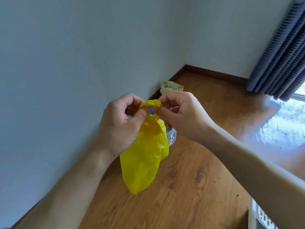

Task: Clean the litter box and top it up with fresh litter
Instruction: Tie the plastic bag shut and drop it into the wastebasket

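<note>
A yellow plastic bag (pixel 142 164) hangs in mid-air over the wooden floor, its top twisted into strips. My left hand (pixel 122 124) pinches one strip at the bag's neck with thumb and fingers. My right hand (pixel 179 113) pinches the other end of the looped strip just to the right. A beige open bag (pixel 171 86) sits against the wall behind my hands. Part of a clear plastic bag (pixel 171 138) shows behind the yellow one. The white slotted corner of what looks like the litter box (pixel 262 217) is at the bottom right.
A pale wall (pixel 66 63) runs along the left and meets a second wall in the corner. Dark curtains (pixel 280 55) hang at the right beside a bright window. A few crumbs of litter (pixel 237 195) lie on the wooden floor (pixel 189 187).
</note>
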Demonstrator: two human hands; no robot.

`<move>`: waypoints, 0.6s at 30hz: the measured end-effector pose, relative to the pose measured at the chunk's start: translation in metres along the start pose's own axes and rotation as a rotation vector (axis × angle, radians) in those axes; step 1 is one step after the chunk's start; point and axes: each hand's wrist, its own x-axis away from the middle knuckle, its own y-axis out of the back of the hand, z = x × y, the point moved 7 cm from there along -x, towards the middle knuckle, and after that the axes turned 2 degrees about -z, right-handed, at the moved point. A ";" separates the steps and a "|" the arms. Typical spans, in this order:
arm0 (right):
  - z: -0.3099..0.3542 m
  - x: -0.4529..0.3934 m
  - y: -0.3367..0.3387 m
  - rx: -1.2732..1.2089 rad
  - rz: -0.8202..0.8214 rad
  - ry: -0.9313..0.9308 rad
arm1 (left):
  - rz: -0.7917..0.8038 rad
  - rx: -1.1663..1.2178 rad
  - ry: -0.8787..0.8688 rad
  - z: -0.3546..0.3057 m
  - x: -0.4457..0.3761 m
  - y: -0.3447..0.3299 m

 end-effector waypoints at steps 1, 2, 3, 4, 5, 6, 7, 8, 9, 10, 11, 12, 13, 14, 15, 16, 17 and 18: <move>-0.005 -0.007 0.005 -0.007 0.019 0.010 | -0.007 -0.004 0.004 0.002 -0.008 -0.006; -0.010 -0.015 0.011 -0.011 0.034 0.023 | -0.015 -0.011 0.006 0.003 -0.017 -0.013; -0.015 -0.025 0.017 -0.015 0.042 0.039 | -0.024 -0.018 0.003 0.003 -0.027 -0.019; -0.020 -0.036 0.025 -0.018 0.046 0.056 | -0.034 -0.022 -0.003 0.003 -0.039 -0.027; -0.025 -0.047 0.033 -0.020 0.051 0.071 | -0.041 -0.025 -0.006 0.003 -0.052 -0.034; -0.029 -0.058 0.042 -0.025 0.056 0.079 | -0.045 -0.036 -0.005 0.002 -0.066 -0.042; -0.034 -0.068 0.052 -0.031 0.055 0.084 | -0.049 -0.050 -0.005 -0.001 -0.080 -0.049; -0.038 -0.079 0.062 -0.037 0.046 0.091 | -0.048 -0.063 -0.012 -0.005 -0.094 -0.056; -0.043 -0.092 0.072 -0.046 0.038 0.089 | -0.041 -0.073 -0.013 -0.008 -0.110 -0.062; -0.047 -0.102 0.077 -0.055 0.034 0.081 | -0.031 -0.083 -0.007 -0.011 -0.122 -0.065; -0.049 -0.113 0.080 -0.063 0.035 0.084 | -0.028 -0.098 -0.004 -0.012 -0.131 -0.065; -0.051 -0.126 0.080 -0.071 0.035 0.096 | -0.021 -0.122 -0.005 -0.012 -0.143 -0.064; -0.054 -0.137 0.078 -0.077 0.034 0.110 | -0.011 -0.150 -0.008 -0.010 -0.152 -0.064; -0.058 -0.146 0.073 -0.083 0.034 0.124 | -0.002 -0.173 -0.011 -0.005 -0.161 -0.063; -0.063 -0.155 0.066 -0.091 0.033 0.141 | 0.001 -0.182 -0.015 0.002 -0.169 -0.062; -0.070 -0.162 0.057 -0.101 0.030 0.156 | -0.002 -0.174 -0.018 0.012 -0.176 -0.061; -0.080 -0.168 0.049 -0.111 0.025 0.162 | -0.010 -0.159 -0.011 0.024 -0.183 -0.060; -0.092 -0.173 0.040 -0.117 0.017 0.156 | -0.017 -0.147 0.007 0.039 -0.188 -0.060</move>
